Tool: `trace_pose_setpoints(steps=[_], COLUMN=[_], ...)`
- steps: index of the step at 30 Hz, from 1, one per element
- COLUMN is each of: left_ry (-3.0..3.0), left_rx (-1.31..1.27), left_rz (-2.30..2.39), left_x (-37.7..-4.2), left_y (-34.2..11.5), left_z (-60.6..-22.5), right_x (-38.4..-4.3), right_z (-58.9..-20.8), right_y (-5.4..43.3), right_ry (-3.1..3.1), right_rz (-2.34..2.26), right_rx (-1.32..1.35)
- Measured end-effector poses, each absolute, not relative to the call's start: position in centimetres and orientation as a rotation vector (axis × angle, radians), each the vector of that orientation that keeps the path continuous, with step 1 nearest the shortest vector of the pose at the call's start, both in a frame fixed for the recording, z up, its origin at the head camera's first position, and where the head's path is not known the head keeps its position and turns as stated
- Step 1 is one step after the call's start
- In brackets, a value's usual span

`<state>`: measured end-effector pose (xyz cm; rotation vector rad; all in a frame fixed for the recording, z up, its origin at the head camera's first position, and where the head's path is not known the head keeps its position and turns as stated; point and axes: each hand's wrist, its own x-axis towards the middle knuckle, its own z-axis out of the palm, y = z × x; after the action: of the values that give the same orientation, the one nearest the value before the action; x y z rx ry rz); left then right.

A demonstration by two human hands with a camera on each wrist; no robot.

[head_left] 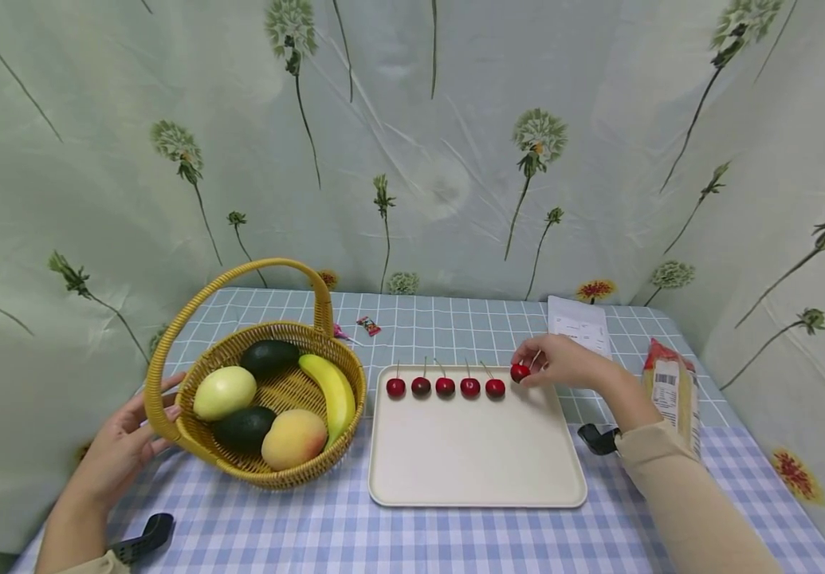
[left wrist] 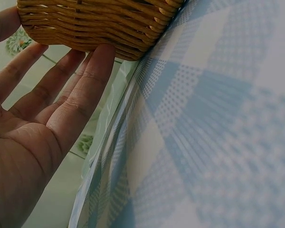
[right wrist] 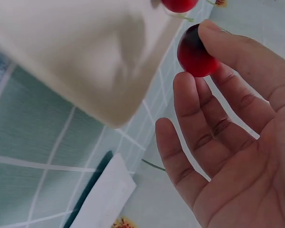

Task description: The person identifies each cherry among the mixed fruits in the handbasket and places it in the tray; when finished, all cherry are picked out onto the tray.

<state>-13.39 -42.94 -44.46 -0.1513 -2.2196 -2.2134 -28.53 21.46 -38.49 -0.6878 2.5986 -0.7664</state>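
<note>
A dark red cherry (head_left: 520, 372) is pinched between the thumb and fingers of my right hand (head_left: 565, 360), at the far right corner of a cream tray (head_left: 477, 454). Close up in the right wrist view, the cherry (right wrist: 197, 52) sits at the fingertips and the other fingers spread loosely. Several cherries with stems (head_left: 445, 387) lie in a row along the tray's far edge. With fingers extended, my left hand (head_left: 114, 456) touches the left side of a yellow wicker basket (head_left: 283, 478). The left wrist view shows its fingertips against the weave (left wrist: 99, 28).
Inside the basket are a banana (head_left: 333, 395), a peach (head_left: 294, 440), a pale green fruit (head_left: 225, 393) and two dark green fruits (head_left: 269, 359). Small wrapped candies (head_left: 368, 325) lie behind it. A white paper (head_left: 579, 323) and a bagged product (head_left: 673, 391) are on the right.
</note>
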Motion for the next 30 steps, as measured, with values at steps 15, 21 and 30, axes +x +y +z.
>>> trace_pose_setpoints(steps=[15, 21, 30], left_ry=[-2.208, -2.185, -2.190], left_rx=[-0.157, -0.147, -0.154], left_rz=[-2.235, -2.250, -2.225], left_x=[-13.5, -13.4, -13.3], left_y=[-43.3, -43.5, -43.6], left_z=[-44.9, -45.0, -45.0], right_x=[-28.5, -28.4, -28.4], right_z=[-40.8, -41.0, -41.0], right_y=[20.9, 20.7, 20.6], right_ry=[2.553, 2.540, 2.554], right_rz=[-0.755, -0.766, -0.765], right_rx=[-0.606, -0.630, -0.652])
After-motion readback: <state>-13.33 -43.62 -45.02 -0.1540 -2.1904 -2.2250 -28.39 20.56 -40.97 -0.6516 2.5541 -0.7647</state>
